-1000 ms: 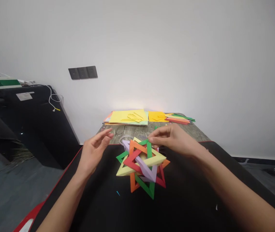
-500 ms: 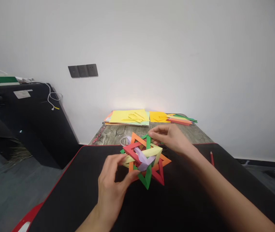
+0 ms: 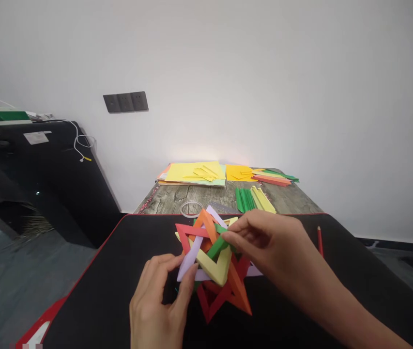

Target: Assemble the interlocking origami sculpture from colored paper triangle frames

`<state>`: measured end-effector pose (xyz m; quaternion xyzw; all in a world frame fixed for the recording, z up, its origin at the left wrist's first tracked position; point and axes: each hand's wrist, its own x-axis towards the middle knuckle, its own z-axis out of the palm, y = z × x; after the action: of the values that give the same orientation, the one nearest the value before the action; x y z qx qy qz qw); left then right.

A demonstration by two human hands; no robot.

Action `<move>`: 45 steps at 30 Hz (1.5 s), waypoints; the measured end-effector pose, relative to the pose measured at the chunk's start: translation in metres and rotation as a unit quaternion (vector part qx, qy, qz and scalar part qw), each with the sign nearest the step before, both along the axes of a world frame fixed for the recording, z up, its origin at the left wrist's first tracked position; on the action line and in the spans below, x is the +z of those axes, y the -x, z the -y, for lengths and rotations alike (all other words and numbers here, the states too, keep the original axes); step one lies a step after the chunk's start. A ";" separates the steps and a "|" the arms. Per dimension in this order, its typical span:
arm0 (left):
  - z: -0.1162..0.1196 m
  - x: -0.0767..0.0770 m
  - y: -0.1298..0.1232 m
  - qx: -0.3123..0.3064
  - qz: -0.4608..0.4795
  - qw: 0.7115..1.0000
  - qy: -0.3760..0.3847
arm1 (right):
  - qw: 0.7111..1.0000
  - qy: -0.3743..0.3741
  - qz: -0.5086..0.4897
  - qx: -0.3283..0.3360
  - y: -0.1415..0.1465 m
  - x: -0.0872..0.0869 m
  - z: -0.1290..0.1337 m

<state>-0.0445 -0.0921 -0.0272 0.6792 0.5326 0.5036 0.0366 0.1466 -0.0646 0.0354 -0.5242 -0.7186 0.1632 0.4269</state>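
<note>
An origami star [image 3: 216, 269] of interlocked red, orange, green, pale yellow and lilac folded paper frames is between my hands, over the black mat. Thumb and fingers of my left hand [image 3: 164, 286] pinch a lilac corner on its left side. My right hand [image 3: 260, 237] pinches a green point at the upper right, its thumb and index finger closed on the paper. That hand hides part of the star's right side, where a lilac tip sticks out below the palm.
Beyond the mat [image 3: 100, 291] lie folded green strips [image 3: 245, 199], pale yellow strips [image 3: 263, 199] and a clear ring [image 3: 191, 209]. Yellow paper sheets [image 3: 179, 173] and coloured strips [image 3: 273, 179] sit further back. A red pencil [image 3: 320, 241] rests at the right.
The star has been turned and lowered towards me, showing a different side. Both hands have come lower and nearer, and the green and pale yellow strips behind are now uncovered.
</note>
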 end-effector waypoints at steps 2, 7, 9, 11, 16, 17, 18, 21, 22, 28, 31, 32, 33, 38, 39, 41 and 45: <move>0.003 -0.001 0.003 0.009 0.020 1.000 0.016 | 0.999 -0.022 0.025 0.000 0.005 -0.003 0.007; 0.003 0.001 0.008 -0.010 0.076 0.996 0.041 | 0.995 -0.082 0.055 0.005 0.015 -0.007 0.015; 0.002 0.002 0.010 -0.026 0.103 0.992 0.073 | 0.995 -0.084 0.055 0.022 0.017 -0.006 0.018; 0.002 0.001 0.013 -0.042 0.147 0.982 0.115 | 0.995 -0.082 0.030 0.040 0.014 -0.006 0.022; 0.003 0.003 0.020 -0.063 0.278 0.943 0.170 | 0.987 -0.069 -0.109 -0.093 -0.013 -0.030 0.028; 0.003 0.004 0.021 -0.068 0.295 0.935 0.187 | 0.986 -0.026 -0.133 -0.100 -0.019 -0.041 0.028; 0.003 0.004 0.022 -0.075 0.309 0.926 0.206 | 0.983 0.032 -0.160 -0.080 -0.024 -0.052 0.029; 0.003 0.005 0.025 -0.092 0.330 0.911 0.231 | 0.949 0.168 -0.259 0.058 -0.026 -0.081 0.034; 0.003 0.005 0.026 -0.094 0.330 0.912 0.222 | 0.934 0.196 -0.278 0.108 -0.024 -0.086 0.036; -0.019 0.009 0.027 -0.100 0.315 0.931 0.155 | 0.907 0.151 -0.360 0.159 -0.003 -0.078 0.015; -0.047 0.012 0.024 -0.134 0.319 0.924 0.164 | 0.913 0.078 -0.361 0.174 -0.001 -0.076 -0.016; -0.058 0.012 0.023 -0.151 0.320 0.921 0.162 | 0.914 0.052 -0.358 0.183 -0.002 -0.077 -0.027; -0.070 0.013 0.022 -0.169 0.320 0.919 0.153 | 0.916 0.030 -0.355 0.185 -0.002 -0.078 -0.037; -0.114 0.007 0.020 -0.234 0.291 0.918 0.132 | 0.935 0.040 -0.307 0.176 -0.008 -0.081 -0.067; -0.120 0.005 0.020 -0.243 0.286 0.917 0.134 | 0.935 0.050 -0.302 0.178 -0.009 -0.082 -0.070; -0.127 -0.001 0.020 -0.261 0.274 0.915 0.140 | 0.933 0.057 -0.307 0.180 -0.011 -0.084 -0.072; -0.131 -0.012 0.020 -0.281 0.245 0.915 0.157 | 0.934 0.064 -0.311 0.161 -0.013 -0.092 -0.070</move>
<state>-0.0640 0.0386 -0.0397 0.6415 0.3666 0.5330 0.4122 0.1600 0.0053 -0.0566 -0.3510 -0.6122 0.4304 0.5628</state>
